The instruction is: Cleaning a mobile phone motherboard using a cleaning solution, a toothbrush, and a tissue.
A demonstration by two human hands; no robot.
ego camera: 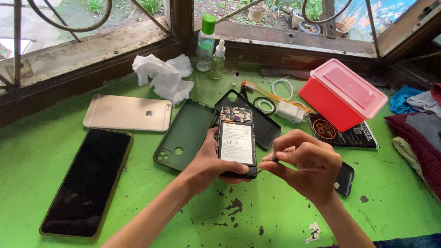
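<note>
Fingers of the left hand (209, 160) wrap around an opened phone (236, 146), while the right hand (307, 163) pinches a thin dark tool (272, 160) at the phone's lower right edge.

Lying back-side up with its battery and circuit board exposed, the phone sits at the centre of the green table (275, 216), gripped from its 9 o'clock side by the left hand, whose forearm comes up from 7 o'clock. From 5 o'clock the right forearm rises, wrist bent, fingers curled tightly shut on the tool at the phone's 4 o'clock. A dark green case (186, 133) lies at 10 o'clock of the phone, a black back cover (264, 124) at 1 o'clock, a red box (342, 94) farther off at 2 o'clock.
</note>
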